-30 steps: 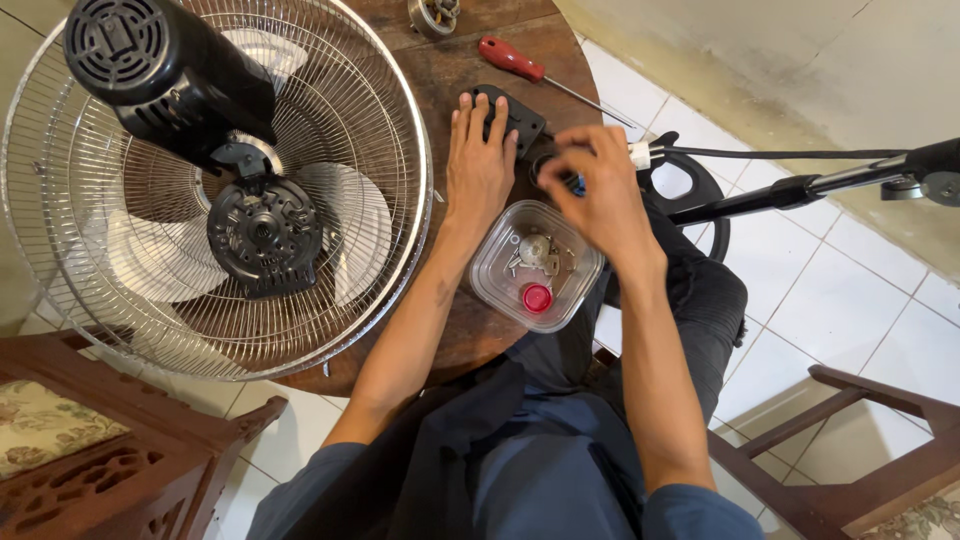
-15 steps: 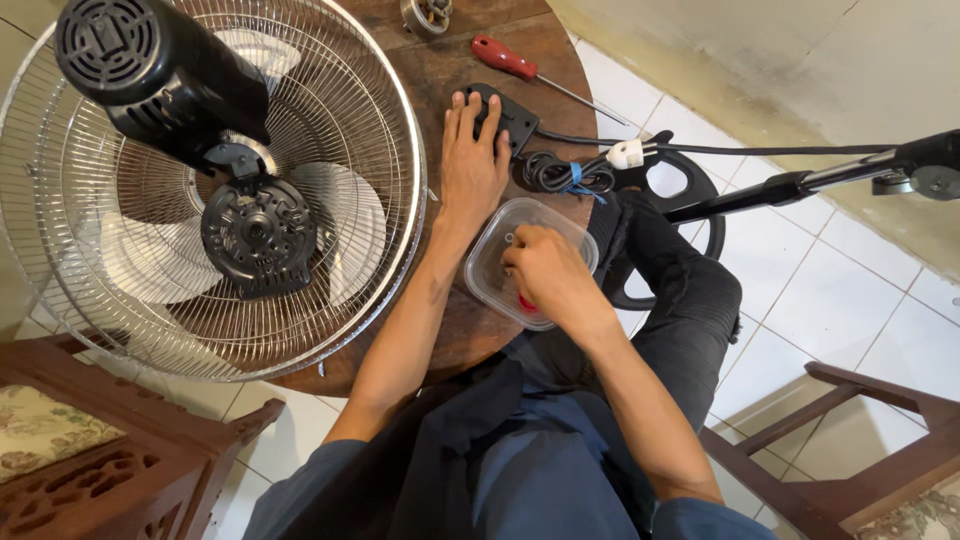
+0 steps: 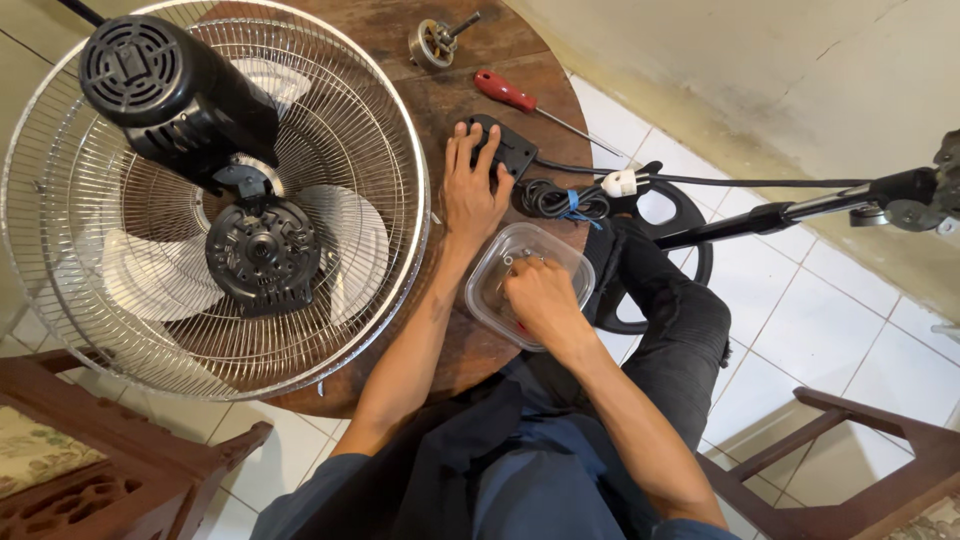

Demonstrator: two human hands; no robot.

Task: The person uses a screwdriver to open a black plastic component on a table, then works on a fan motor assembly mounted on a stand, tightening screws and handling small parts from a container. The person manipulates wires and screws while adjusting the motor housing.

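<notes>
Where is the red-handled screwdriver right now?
In the head view, the red-handled screwdriver lies on the far part of the round wooden table, just beyond the left hand and the black flat part under its fingers.

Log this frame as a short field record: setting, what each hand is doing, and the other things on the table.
Setting: round wooden table, tiled floor, seen from above
Left hand: flat on the table, fingertips on a black switch box
Right hand: reaching inside a clear plastic container, fingers curled; cannot tell what it grips
Fan: lies on the table, wire cage, black motor on top
Also on table: red-handled screwdriver, small metal part with shaft, coiled black cord
</notes>
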